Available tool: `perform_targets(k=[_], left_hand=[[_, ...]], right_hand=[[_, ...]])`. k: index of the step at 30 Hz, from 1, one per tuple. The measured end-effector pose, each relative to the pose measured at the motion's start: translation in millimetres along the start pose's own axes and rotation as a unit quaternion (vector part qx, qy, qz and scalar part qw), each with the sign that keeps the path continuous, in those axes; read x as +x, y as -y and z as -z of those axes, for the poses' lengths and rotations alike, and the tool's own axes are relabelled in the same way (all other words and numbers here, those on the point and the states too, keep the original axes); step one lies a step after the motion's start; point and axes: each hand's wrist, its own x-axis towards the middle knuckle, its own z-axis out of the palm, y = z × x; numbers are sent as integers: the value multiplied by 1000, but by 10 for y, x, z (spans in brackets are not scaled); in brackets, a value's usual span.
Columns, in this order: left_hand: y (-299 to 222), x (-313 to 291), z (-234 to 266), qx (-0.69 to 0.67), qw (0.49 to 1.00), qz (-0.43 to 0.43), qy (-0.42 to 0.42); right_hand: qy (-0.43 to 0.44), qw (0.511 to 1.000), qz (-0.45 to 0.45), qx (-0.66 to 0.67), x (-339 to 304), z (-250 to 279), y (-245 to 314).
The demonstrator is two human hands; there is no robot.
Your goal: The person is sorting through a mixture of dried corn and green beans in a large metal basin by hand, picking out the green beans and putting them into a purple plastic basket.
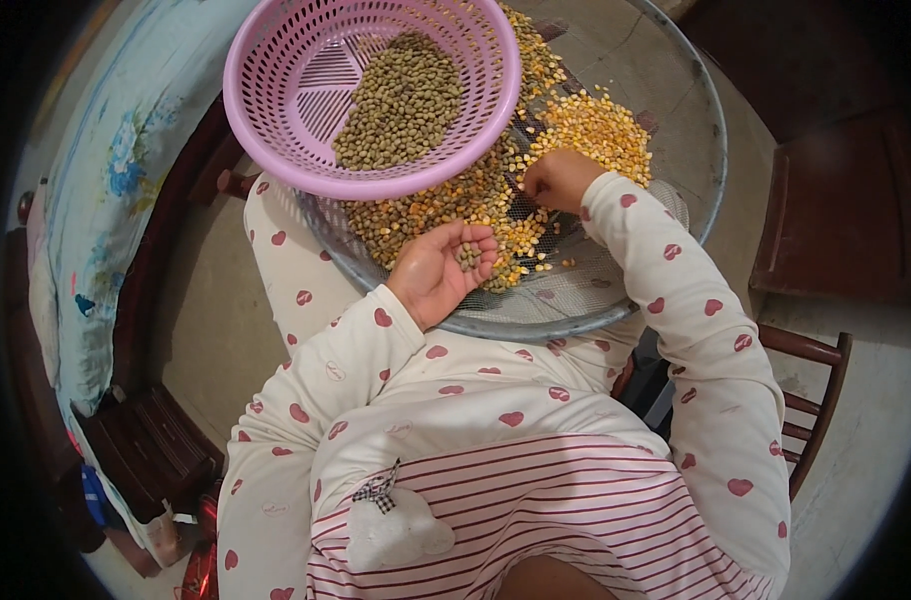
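Observation:
My left hand (426, 280) is turned palm up over the near side of a round mesh sieve (546, 328), cupping a few greenish-brown beans (468, 256) under curled fingers. To its right, my right hand (566, 182) reaches down to the mesh with its fingers drawn together; what they pinch, if anything, is hidden. Yellow corn kernels (601, 135) are heaped just beyond that hand. A mixed pile of beans and corn (401, 225) spreads beside my left hand. Above the pile stands a pink plastic basket (366, 186), partly filled with the same greenish-brown beans (406, 105).
The sieve rests over my lap. A wooden chair (816, 410) stands at the right, near a dark wooden piece of furniture (841, 210). Along the left runs a pale blue flowered cloth (101, 210), with a small dark wooden stool (156, 440) below it.

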Motion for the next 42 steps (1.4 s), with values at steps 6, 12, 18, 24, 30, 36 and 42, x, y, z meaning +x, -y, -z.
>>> perform_targets(k=[6,12,18,24,30,36,42], left_hand=[[1,0,-5,-2,1000,0,-7],[2,0,-7,7,1000,1,-10],[3,1,-7,9,1000,1,-13],[0,-11,-21,11,1000,1,-16],[0,-6,-20,16,1000,2,-21],[2,-4,-25,20,1000,3,-23],[10,-11,-54,30,999,-5,-12]], right_hand=[[-37,994,36,101,-98,47,4],[11,996,71,-46,17,-155,359],[10,997,69,-34,39,-195,231],[7,998,48,36,-6,-77,158],[2,999,37,-1,-24,-111,224],[-4,995,3,-104,38,-212,257],[70,976,30,205,-34,3,278]])
